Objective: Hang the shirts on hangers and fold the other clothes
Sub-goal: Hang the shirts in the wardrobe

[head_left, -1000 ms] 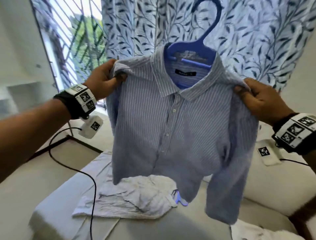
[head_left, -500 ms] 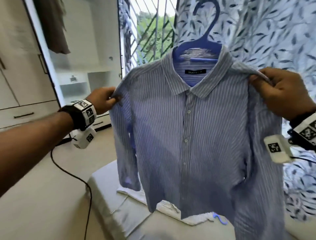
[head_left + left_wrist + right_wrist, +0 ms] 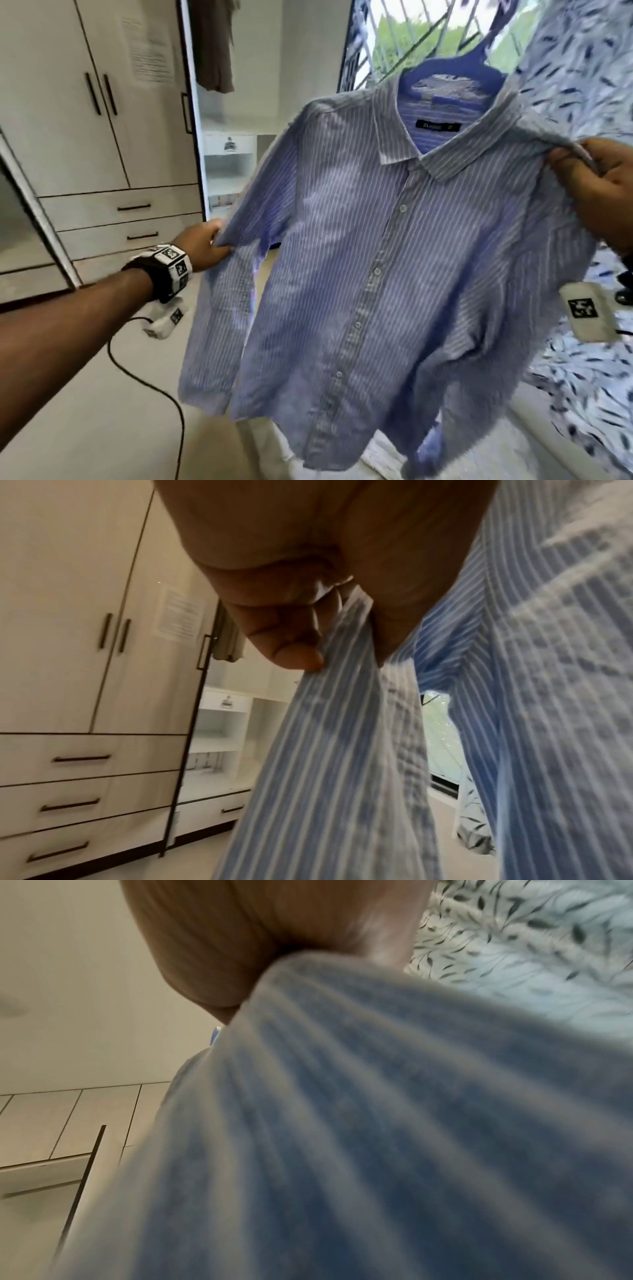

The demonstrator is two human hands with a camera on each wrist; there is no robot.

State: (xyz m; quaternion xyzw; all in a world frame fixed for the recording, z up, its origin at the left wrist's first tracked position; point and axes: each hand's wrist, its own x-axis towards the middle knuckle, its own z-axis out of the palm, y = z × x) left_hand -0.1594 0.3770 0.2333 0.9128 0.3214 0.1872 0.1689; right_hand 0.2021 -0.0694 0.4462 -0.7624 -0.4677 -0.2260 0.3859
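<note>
A blue-and-white striped shirt (image 3: 376,257) hangs buttoned on a blue plastic hanger (image 3: 455,73), tilted and held up in the air. My left hand (image 3: 209,245) pinches the upper part of the shirt's left sleeve (image 3: 342,696), low and to the left. At the right, my right hand (image 3: 603,192) grips the other shoulder of the shirt (image 3: 377,1123). The hanger's hook reaches past the top edge of the head view. The right wrist view is blurred and filled mostly by fabric.
A white wardrobe (image 3: 85,102) with doors and drawers (image 3: 120,209) stands at the left, beside an open section with shelves (image 3: 229,161) and a brown garment (image 3: 214,44) hanging inside. A barred window (image 3: 411,37) and a leaf-print curtain (image 3: 582,68) are behind the shirt. A cable (image 3: 150,387) trails from my left wrist.
I have turned left with the shirt, away from the bed toward the wardrobe. My left hand has slid from the shoulder down the sleeve. The shirt now hangs tilted.
</note>
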